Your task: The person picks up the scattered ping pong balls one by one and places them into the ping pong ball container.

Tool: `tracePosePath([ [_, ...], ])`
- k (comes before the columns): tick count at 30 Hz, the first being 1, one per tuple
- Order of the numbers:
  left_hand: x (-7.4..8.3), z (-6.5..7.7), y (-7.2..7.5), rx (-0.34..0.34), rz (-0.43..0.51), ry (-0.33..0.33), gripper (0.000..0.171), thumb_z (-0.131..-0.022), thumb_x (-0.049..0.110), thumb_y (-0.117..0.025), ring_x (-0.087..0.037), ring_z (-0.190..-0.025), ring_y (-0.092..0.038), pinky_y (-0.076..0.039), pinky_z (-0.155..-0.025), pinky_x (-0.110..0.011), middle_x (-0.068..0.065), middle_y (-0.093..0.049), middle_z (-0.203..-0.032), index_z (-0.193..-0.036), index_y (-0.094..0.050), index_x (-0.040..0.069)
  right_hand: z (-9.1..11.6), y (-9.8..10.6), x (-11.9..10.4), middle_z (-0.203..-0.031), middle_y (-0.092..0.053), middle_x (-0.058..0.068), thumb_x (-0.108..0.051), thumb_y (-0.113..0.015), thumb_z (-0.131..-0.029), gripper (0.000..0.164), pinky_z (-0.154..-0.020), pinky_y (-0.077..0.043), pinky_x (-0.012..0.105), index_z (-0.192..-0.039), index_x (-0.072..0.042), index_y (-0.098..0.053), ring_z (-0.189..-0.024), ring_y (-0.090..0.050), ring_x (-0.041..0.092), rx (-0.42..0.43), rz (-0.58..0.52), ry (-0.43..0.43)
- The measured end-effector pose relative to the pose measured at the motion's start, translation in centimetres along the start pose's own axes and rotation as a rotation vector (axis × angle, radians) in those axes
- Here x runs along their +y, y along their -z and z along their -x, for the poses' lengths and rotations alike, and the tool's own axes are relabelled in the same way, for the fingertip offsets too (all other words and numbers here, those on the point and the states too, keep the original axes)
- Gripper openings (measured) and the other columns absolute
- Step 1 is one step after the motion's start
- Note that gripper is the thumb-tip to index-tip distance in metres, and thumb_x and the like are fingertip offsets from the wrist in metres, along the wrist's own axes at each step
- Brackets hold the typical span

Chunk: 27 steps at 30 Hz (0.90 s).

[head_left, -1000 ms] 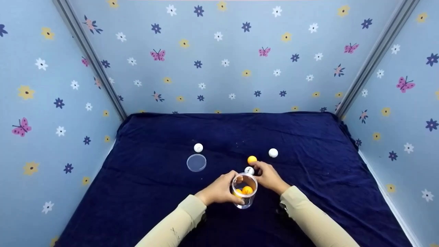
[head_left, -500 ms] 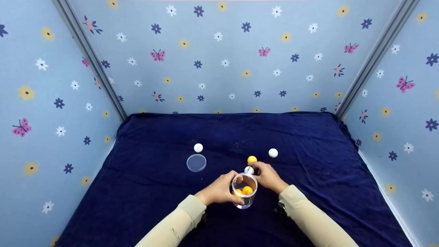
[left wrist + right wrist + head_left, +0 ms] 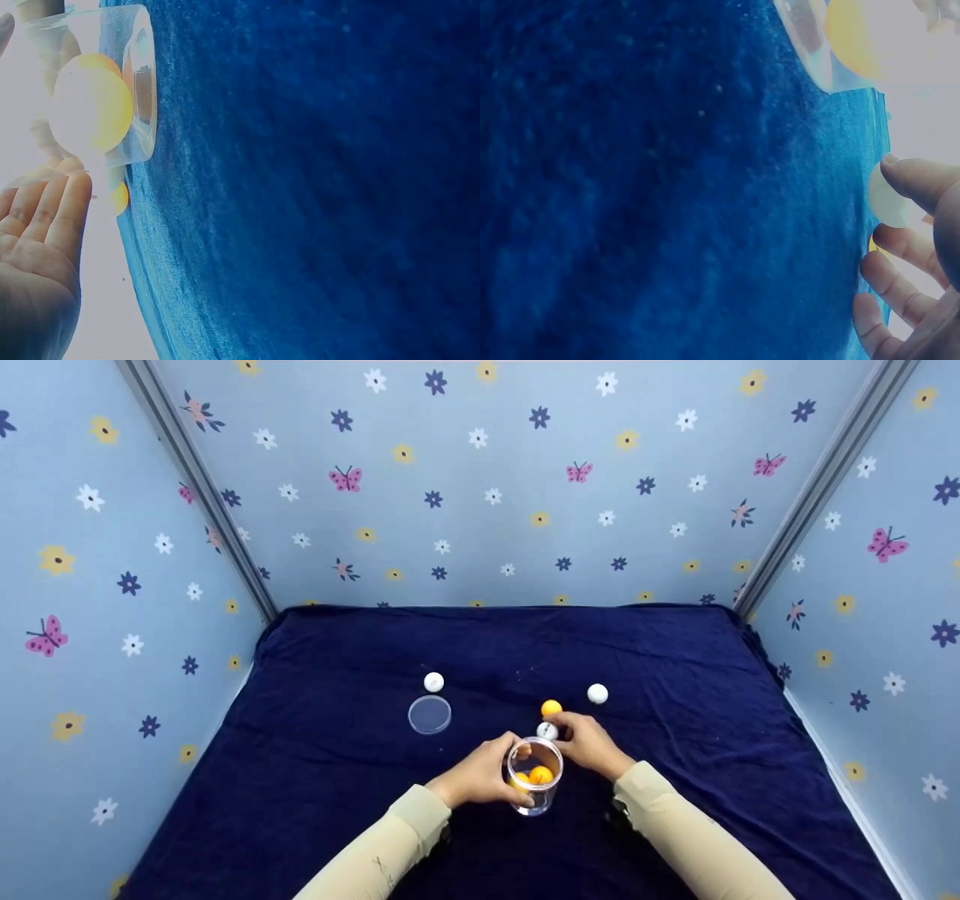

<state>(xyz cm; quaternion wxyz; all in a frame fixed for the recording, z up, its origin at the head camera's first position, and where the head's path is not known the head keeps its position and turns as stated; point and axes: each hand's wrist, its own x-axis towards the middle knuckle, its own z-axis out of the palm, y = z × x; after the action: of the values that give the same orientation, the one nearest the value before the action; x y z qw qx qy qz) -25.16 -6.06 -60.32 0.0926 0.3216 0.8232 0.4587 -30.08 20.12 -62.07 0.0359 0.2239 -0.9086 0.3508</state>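
Observation:
My left hand grips a clear plastic jar around its side, thumb near the rim. Orange ping-pong balls lie at the bottom of the jar. Just beyond the rim, my right hand pinches a white ping-pong ball with dark print on it. In the right wrist view, that white ball shows between thumb and index finger, the other fingers loosely bent. Another orange ball lies right behind it, by the index fingertip. Glare washes out part of the jar in the left wrist view.
A round clear lid lies flat on the dark blue cloth, left of the hands. One white ball sits behind the lid, and a second white ball sits farther right. Patterned walls enclose the back and sides.
The pinched white ball has shifted very slightly to the right with the right fingertips. The left hand and jar stay where they were.

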Motion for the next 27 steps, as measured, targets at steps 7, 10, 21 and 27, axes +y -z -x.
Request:
tracePosePath([
  [7,0.0,0.1,0.0,-0.007,0.005,0.014,0.075,-0.066,0.029,-0.105,-0.027,-0.125,-0.072,-0.054,-0.112,-0.035,-0.015,-0.076,-0.131,-0.122,-0.062,0.004,-0.1,0.7,-0.1,-0.093,-0.077,0.006,-0.016,-0.088,-0.089,0.039,-0.07,-0.051,0.027,-0.124,-0.003,-0.078,-0.075,-0.067,0.018,-0.011,0.014,-0.012],
  [10,0.0,0.1,0.0,-0.008,0.006,0.02,0.076,-0.066,0.03,-0.105,-0.027,-0.125,-0.072,-0.054,-0.112,-0.035,-0.015,-0.076,-0.131,-0.123,-0.062,0.004,-0.1,0.9,-0.2,-0.093,-0.077,0.006,-0.016,-0.088,-0.09,0.039,-0.07,-0.051,0.027,-0.125,-0.004,-0.078,-0.076,-0.067,0.019,-0.018,0.021,-0.012],
  [21,0.0,0.1,0.1,-0.009,0.007,0.006,0.076,-0.067,0.032,-0.105,-0.03,-0.124,-0.073,-0.054,-0.111,-0.036,-0.017,-0.077,-0.13,-0.122,-0.061,0.003,-0.3,1.8,-0.4,-0.097,-0.078,0.005,-0.013,-0.088,-0.088,0.036,-0.071,-0.052,0.027,-0.122,-0.007,-0.079,-0.076,-0.065,0.015,-0.023,0.027,0.019],
  [27,0.0,0.0,0.2,-0.01,-0.006,0.011,0.076,-0.067,0.033,-0.105,-0.03,-0.121,-0.073,-0.055,-0.109,-0.034,-0.015,-0.077,-0.128,-0.122,-0.062,0.005,-0.7,2.7,-0.7,-0.1,-0.079,0.009,-0.013,-0.089,-0.087,0.039,-0.073,-0.053,0.029,-0.123,-0.004,-0.077,-0.078,-0.069,0.025,-0.029,0.02,0.033],
])
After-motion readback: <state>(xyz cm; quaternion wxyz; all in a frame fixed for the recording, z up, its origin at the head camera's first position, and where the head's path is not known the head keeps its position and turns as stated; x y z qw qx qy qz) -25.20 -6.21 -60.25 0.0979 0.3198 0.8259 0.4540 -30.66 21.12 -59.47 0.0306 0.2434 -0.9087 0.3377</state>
